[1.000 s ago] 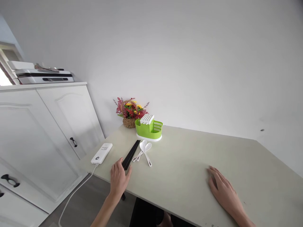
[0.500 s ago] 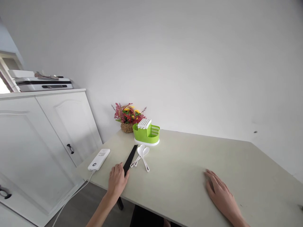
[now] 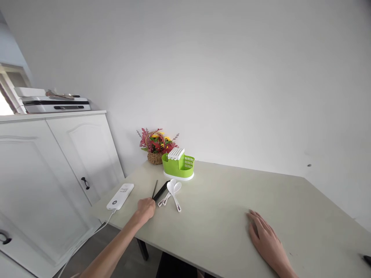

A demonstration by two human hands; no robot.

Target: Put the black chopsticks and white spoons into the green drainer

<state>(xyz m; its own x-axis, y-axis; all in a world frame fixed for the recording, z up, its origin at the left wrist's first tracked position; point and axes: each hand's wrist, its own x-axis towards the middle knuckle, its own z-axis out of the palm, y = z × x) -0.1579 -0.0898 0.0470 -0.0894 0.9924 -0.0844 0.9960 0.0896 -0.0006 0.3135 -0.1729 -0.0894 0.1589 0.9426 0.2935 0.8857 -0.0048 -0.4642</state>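
My left hand point(image 3: 146, 207) is closed at the near left of the table. One dark chopstick point(image 3: 155, 189) sticks up out of it, set apart from the rest. Just right of that hand lies a bundle of black chopsticks point(image 3: 162, 190), its near end hidden behind the fingers. Several white spoons point(image 3: 175, 198) with printed handle ends lie crossed against the bundle's right side. Behind them stands a green cutlery holder point(image 3: 173, 169) with a white slatted top and white base. Flat on the table at the right rests my right hand point(image 3: 265, 237), fingers stretched and holding nothing.
A white power bank point(image 3: 120, 196) with a cable lies at the table's left edge. Behind the holder is a wicker basket point(image 3: 155, 158) of artificial flowers. White cabinets point(image 3: 95, 154) stand on the left, and a wall point(image 3: 232, 96) runs along the back.
My left hand has gone from lying over the chopsticks to closing, and one chopstick is now split off to the left of the bundle. My right hand stays resting on the table.
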